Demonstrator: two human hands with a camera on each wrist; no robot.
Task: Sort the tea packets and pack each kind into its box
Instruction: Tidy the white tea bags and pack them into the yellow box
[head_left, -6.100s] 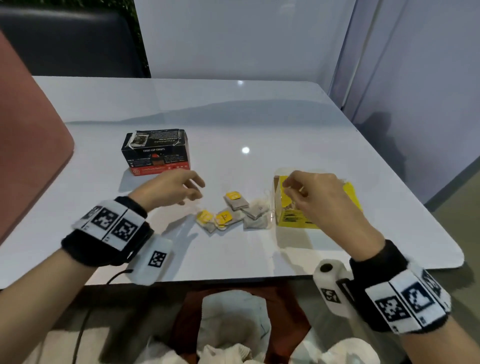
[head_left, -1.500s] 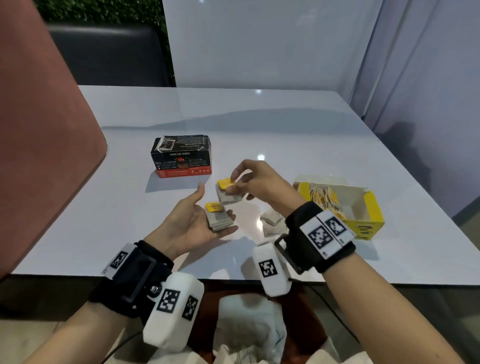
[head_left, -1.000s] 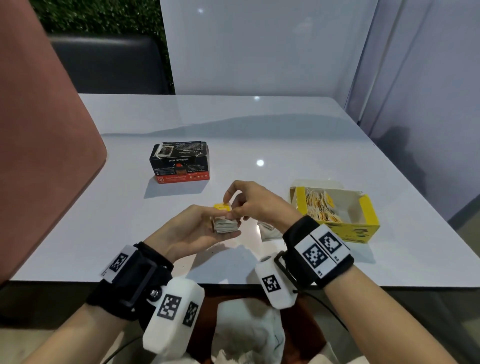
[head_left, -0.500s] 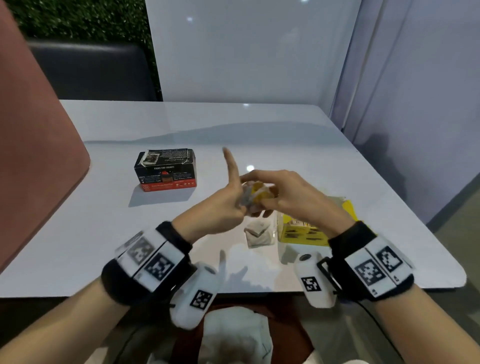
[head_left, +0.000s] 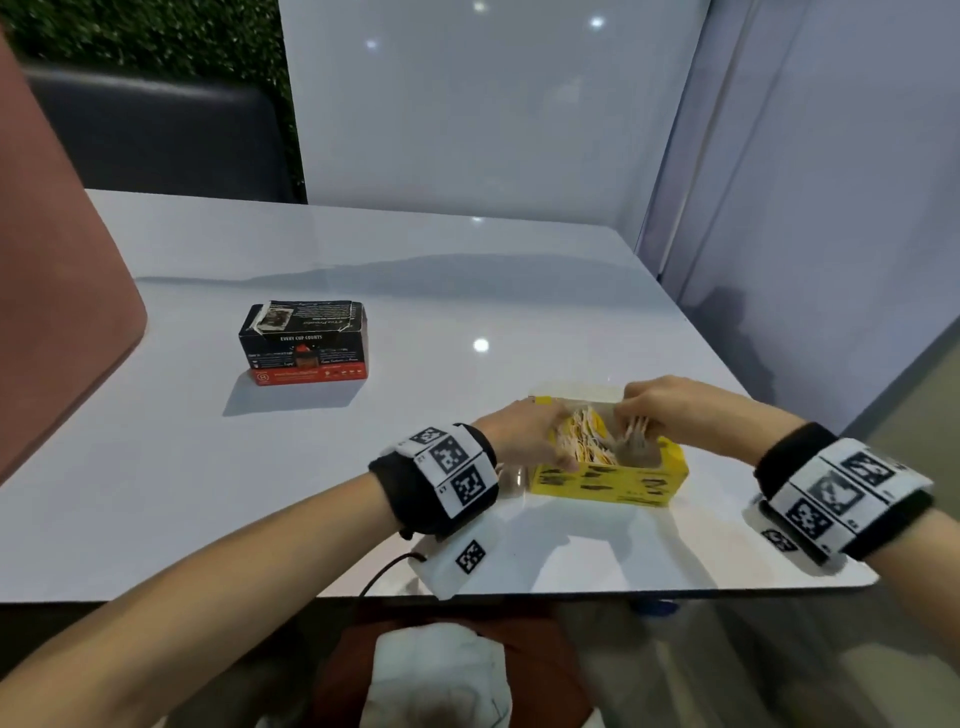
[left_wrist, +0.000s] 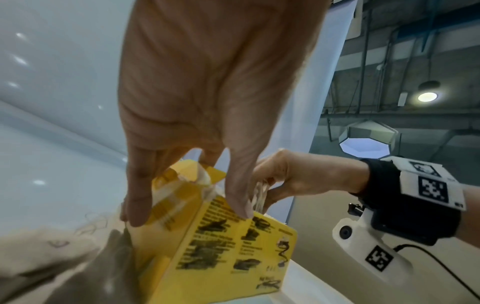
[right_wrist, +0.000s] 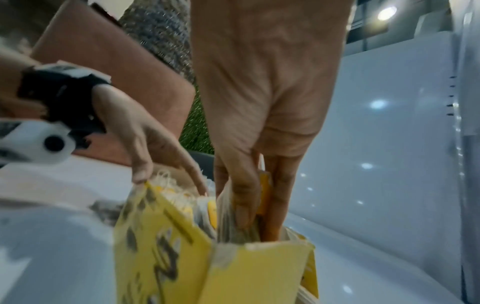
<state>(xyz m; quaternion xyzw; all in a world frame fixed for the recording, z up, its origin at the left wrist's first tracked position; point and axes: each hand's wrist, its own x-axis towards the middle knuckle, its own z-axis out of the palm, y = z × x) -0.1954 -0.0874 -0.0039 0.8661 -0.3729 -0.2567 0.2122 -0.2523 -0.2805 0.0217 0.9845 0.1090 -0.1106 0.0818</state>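
Right hand (right_wrist: 259, 115) pinching tea packets (right_wrist: 231, 207) inside yellow box (right_wrist: 249, 273)

From where I sit, I see a glossy white table (head_left: 467, 291) that mirrors small ceiling lights, with a terracotta chair back (head_left: 57, 291) rising at its left edge. Behind it I make out a dark padded seat (head_left: 156, 135) in front of a green hedge wall (head_left: 140, 31), beside a pale partition panel (head_left: 493, 104). Below the near table edge I can see crumpled white cloth (head_left: 441, 675) on something rust-coloured, and the left wrist view shows an octagonal ceiling lamp (left_wrist: 366, 142).
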